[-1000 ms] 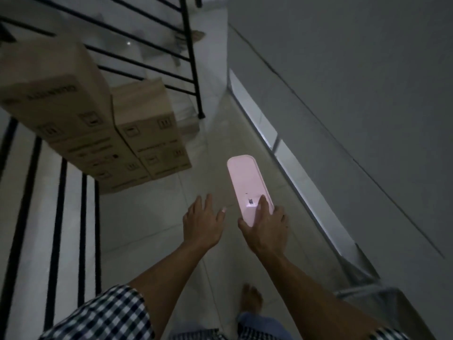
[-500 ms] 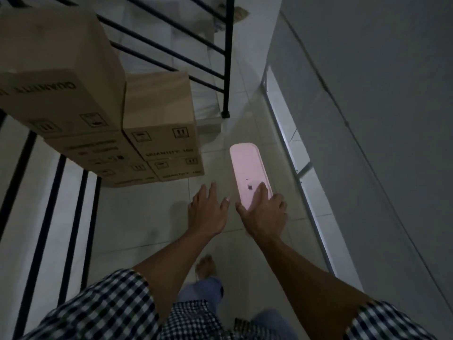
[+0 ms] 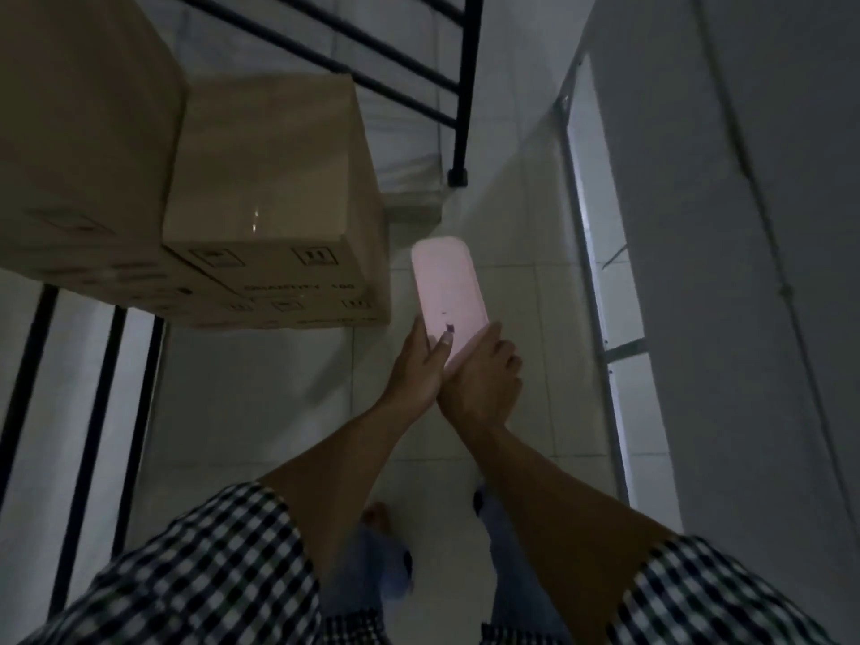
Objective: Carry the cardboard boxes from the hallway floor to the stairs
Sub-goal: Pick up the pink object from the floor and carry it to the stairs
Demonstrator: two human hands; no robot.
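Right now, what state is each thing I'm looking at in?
Pink device: held out over the floor, flat face up.
Left hand: gripping the device's near end.
Right hand: gripping the same end.
Cardboard boxes: closed, stacked by the railing.

Cardboard box [image 3: 274,272] front: blurred "QUANTITY 100", w/ handling-symbol squares; other print too blurred to read.

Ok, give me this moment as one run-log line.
left hand: on pink device | right hand: gripping pink device | cardboard boxes: stacked by railing, untouched
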